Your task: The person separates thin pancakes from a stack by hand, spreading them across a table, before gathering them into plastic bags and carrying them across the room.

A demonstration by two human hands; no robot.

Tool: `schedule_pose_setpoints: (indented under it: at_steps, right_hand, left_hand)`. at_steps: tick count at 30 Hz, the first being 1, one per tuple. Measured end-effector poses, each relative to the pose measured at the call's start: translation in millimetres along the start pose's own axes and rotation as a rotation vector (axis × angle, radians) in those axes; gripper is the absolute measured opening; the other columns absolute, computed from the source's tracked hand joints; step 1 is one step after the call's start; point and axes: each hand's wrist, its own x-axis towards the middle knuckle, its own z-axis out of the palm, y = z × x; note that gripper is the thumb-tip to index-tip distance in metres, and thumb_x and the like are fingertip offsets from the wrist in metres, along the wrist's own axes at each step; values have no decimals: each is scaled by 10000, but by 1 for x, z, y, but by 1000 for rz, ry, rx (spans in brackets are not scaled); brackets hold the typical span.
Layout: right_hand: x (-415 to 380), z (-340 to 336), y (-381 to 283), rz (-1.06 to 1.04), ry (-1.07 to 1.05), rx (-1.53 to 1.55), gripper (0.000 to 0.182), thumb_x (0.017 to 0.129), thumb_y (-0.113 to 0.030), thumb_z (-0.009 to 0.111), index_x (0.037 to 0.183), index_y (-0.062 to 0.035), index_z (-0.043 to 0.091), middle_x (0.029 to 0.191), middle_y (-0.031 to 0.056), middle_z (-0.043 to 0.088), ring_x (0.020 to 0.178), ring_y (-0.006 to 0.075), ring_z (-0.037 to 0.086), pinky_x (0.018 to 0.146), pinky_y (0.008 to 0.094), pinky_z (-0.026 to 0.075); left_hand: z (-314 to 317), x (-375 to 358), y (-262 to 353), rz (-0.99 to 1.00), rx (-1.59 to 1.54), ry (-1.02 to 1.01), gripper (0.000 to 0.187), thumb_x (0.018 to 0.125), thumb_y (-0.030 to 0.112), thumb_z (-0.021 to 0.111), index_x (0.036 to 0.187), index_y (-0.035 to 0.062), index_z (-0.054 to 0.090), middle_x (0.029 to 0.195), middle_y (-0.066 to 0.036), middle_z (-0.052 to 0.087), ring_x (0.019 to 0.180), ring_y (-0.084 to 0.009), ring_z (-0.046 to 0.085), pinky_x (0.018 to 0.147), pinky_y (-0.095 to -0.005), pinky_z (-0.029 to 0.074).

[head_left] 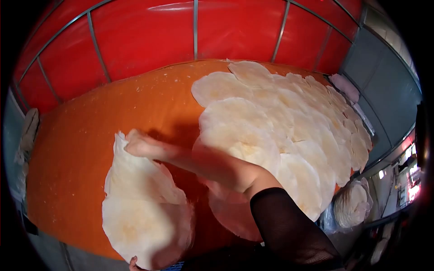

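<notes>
A thin, pale round flatbread sheet (140, 221) hangs over the near edge of an orange-covered surface, with its far end drawn up into a point. My right hand (141, 144) is closed on that far end, the arm in its black mesh sleeve reaching across from the lower right. At the sheet's near rim, my left hand (134, 263) shows only a little; a thumb or fingertip presses the edge and the other fingers are hidden. To the right, many similar flatbreads (294, 117) lie spread out and overlapping.
The orange cloth (81, 158) has scattered crumbs. Red panels with metal bars (144, 40) stand behind. A plastic bag of stacked flatbreads (352, 205) sits at the lower right. A pinkish bundle (345, 88) lies in the far right corner, and a rolled cloth (29, 131) at left.
</notes>
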Motion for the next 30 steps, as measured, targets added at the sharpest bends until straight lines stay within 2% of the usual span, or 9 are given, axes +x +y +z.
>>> schedule_pose_setpoints:
  at_steps: [5, 8, 10, 16, 19, 21, 23, 25, 30]
  right_hand:
    - [86, -117, 24, -975, -410, 149, 238, 725, -12, 508, 508, -28, 413, 511, 24, 328, 480, 121, 310, 452, 275, 290]
    - [66, -206, -10, -441, 392, -62, 190, 703, -224, 570, 647, -43, 583, 592, 5, 517, 515, 129, 478, 455, 292, 391]
    - [65, -266, -28, -225, 707, -10, 99, 679, -113, 591, 697, -18, 576, 645, 34, 529, 533, 142, 480, 470, 308, 402]
    - [3, -459, 145, -318, 1496, -81, 150, 743, -109, 548, 838, 5, 524, 658, 72, 529, 526, 171, 502, 412, 305, 398]
    - [-57, -401, 186, 90, 1348, -443, 385, 792, -238, 487, 1045, 51, 474, 964, 251, 569, 871, 355, 566, 745, 412, 439]
    - [-59, -322, 172, 373, 1286, -776, 300, 755, -220, 486, 874, 42, 570, 835, 233, 602, 761, 374, 583, 674, 434, 449]
    - [-52, -285, 242, 124, 828, -571, 285, 711, -177, 507, 495, 1, 565, 529, 194, 566, 545, 391, 557, 528, 400, 465]
    - [-81, -175, 205, 17, 410, 441, 168, 802, -199, 517, 831, -64, 613, 849, 89, 615, 687, 194, 570, 569, 317, 457]
    - [-63, 48, 135, -318, -129, -312, 358, 735, -281, 638, 1029, -104, 538, 915, 40, 521, 820, 178, 501, 711, 377, 446]
  left_hand:
    - [-22, 9, -4, 39, 43, 81, 543, 718, 172, 519, 1217, 6, 384, 1141, -167, 500, 1035, -338, 491, 879, -500, 398]
    - [-9, -2, -3, 46, 58, 148, 565, 702, 174, 539, 1219, 8, 381, 1134, -164, 504, 1027, -335, 497, 864, -495, 411]
    - [-6, -4, -1, 37, 60, 183, 570, 692, 172, 551, 1213, 9, 388, 1125, -161, 509, 1020, -332, 501, 854, -490, 420]
    - [2, -4, 0, 22, -22, 193, 519, 682, 158, 561, 1164, 8, 439, 1087, -149, 532, 1004, -322, 508, 848, -469, 427]
    - [4, -7, -1, 50, -29, 229, 502, 678, 133, 558, 1149, -1, 449, 1081, -149, 537, 1004, -321, 508, 854, -463, 424]
    - [2, -10, 0, 53, -71, 212, 510, 666, 93, 561, 1151, -13, 444, 1079, -157, 536, 1006, -320, 507, 860, -462, 422]
    - [7, -22, 8, 107, -72, 186, 514, 654, 44, 560, 1148, -29, 439, 1071, -167, 536, 1006, -317, 507, 866, -461, 421]
    - [16, -39, 23, 172, -44, 102, 534, 641, 9, 565, 1156, -40, 430, 1073, -177, 531, 1004, -315, 507, 875, -461, 418]
    - [69, -69, 45, 413, 294, -153, 501, 740, 73, 539, 1208, 4, 376, 1133, -129, 495, 967, -238, 519, 831, -349, 436]
